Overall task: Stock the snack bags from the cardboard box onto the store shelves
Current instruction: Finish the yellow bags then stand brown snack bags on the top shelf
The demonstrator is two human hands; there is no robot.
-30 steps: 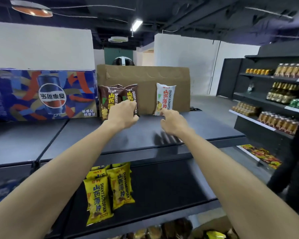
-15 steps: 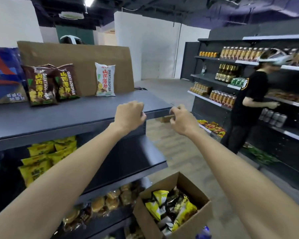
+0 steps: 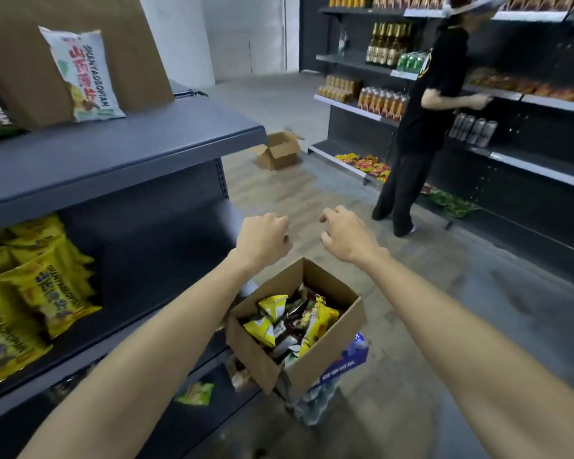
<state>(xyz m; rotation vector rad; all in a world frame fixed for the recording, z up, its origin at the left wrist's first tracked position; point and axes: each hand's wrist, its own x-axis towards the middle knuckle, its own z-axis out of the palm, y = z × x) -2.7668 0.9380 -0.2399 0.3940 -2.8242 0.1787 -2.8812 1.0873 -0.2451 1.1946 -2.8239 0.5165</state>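
The cardboard box [image 3: 299,329] sat open on the floor at the end of the shelf unit, propped on a blue-labelled pack [image 3: 345,359] beneath it, and was still well filled with snack bags [image 3: 292,321], yellow, white and dark ones jumbled together. Above it, both hands hung empty in the air. The left hand [image 3: 262,238] was loosely fisted, fingers curled under and holding nothing; the right hand [image 3: 345,235] hovered just beside it with its fingers [image 3: 327,215] loosely curled and slightly apart, also holding nothing.

The step in hand looked like the reach back to the box for more stock. The next move would call for lowering one or both hands into the box and taking hold of a bag near the top of the jumble, probably sorted by colour to match what stood on the shelves.

To the left, a white snack bag [image 3: 82,74] leaned against a sheet of cardboard [image 3: 80,14] on the top shelf [image 3: 113,157], and yellow bags [image 3: 37,286] filled the left part of the shelf below. Across the aisle, another person [image 3: 421,104] in black worked at the drinks shelves, with a second open box [image 3: 279,150] on the floor nearby.
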